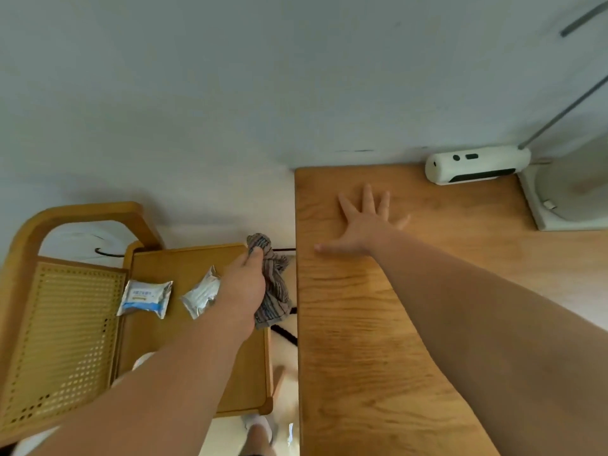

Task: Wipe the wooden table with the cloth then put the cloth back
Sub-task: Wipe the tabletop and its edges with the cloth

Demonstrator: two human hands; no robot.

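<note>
The wooden table (355, 324) fills the right half of the view, its left edge running straight down the middle. My right hand (363, 222) lies flat on it near the far left corner, fingers spread. My left hand (245, 284) grips a crumpled grey striped cloth (273, 284) above the right edge of a low wooden chair seat (171, 343), just left of the table. The cloth hangs down from my fist.
Two foil wipe packets (146, 299) (202, 296) lie on the chair seat, with a cane chair back (62, 327) at left. A white device (477, 164) and a white stand base (566, 199) sit at the table's far right. A dark cable (284, 334) runs through the gap.
</note>
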